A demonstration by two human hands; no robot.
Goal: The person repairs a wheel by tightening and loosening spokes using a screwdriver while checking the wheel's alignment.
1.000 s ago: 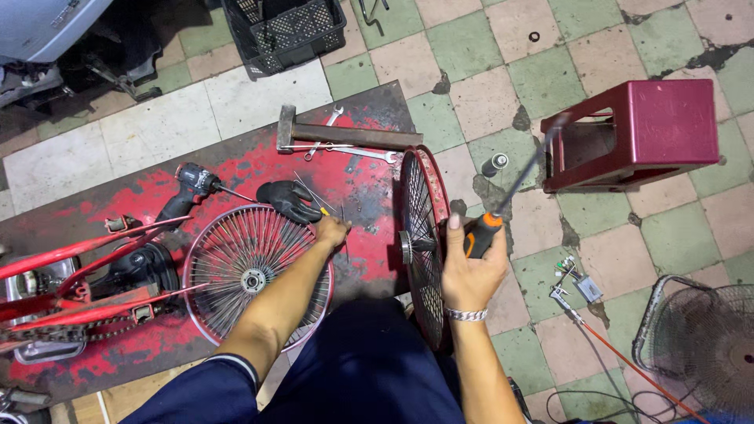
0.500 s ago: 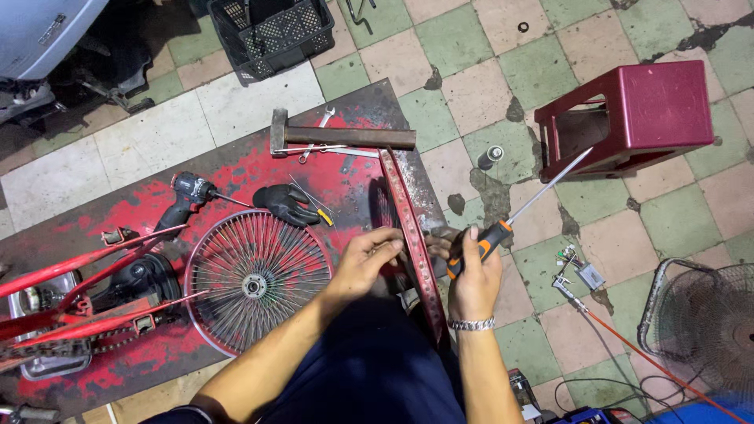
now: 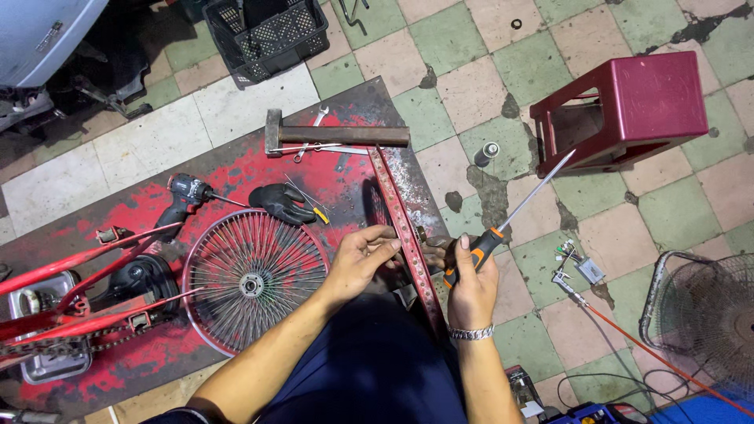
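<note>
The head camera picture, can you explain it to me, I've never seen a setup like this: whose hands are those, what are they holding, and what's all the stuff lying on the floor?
The picture comes from a camera worn on a person's head, looking down, so both arms are the person's own. There is no machine here, just bare hands. The left hand rests its fingers on a red wheel rim standing on edge between the knees. The right hand, with a metal bracelet at the wrist, has its grip closed on a long screwdriver with an orange and black handle, shaft pointing up and away.

On a worn red sheet over the tiled floor lie a spoked wheel, a black glove, a cordless drill and a hammer. A dark red stool lies tipped on its side, and a fan guard sits far right.
</note>
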